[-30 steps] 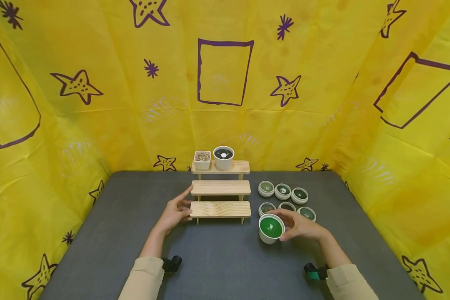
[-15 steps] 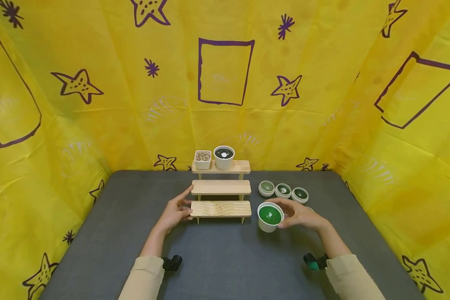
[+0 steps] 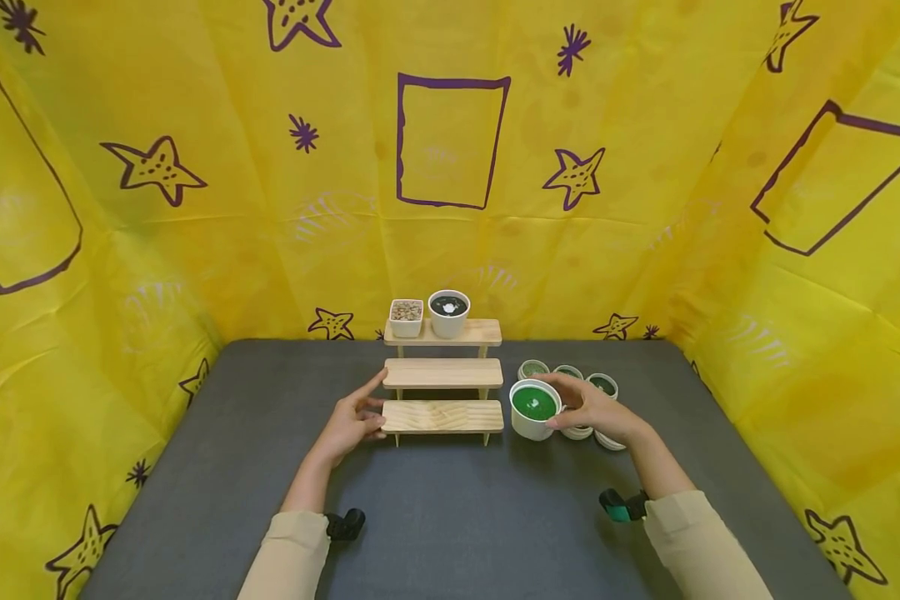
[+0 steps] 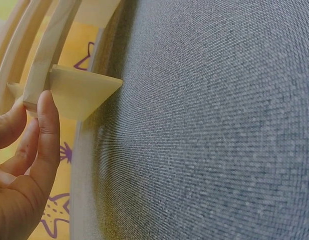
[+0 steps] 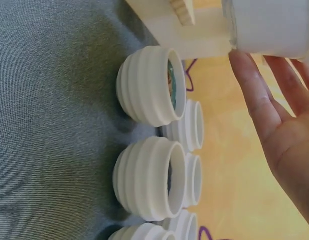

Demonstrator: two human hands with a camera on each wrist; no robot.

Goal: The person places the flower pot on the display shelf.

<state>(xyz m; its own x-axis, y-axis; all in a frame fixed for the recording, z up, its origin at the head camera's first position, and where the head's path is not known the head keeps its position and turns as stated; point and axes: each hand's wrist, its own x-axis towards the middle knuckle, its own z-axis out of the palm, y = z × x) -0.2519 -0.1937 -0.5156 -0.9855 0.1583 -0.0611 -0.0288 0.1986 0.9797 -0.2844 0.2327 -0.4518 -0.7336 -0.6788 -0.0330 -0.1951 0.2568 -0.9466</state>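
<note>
A three-tier wooden stand (image 3: 442,417) is on the table. My left hand (image 3: 348,429) grips its left end, with thumb and fingers at the lowest plank (image 4: 42,65) in the left wrist view. My right hand (image 3: 596,410) holds a round white cup (image 3: 528,425) with a bright green surface inside, just right of the lowest plank. In the right wrist view the cup (image 5: 272,27) is raised above the table, fingers against its side. On the top tier stand a square white pot (image 3: 406,321) of pebble-like bits and a white cup (image 3: 448,315) with a dark inside.
Several small ribbed white jars (image 5: 149,175) with greenish or dark insides stand in two rows right of the stand, partly hidden by my right hand in the head view. A yellow curtain (image 3: 450,250) with purple drawings closes in the grey table (image 3: 450,517) behind and at the sides.
My right hand has carried the green-filled cup up and slightly left toward the stand, passing in front of the jars. The left hand stays at the stand's left end.
</note>
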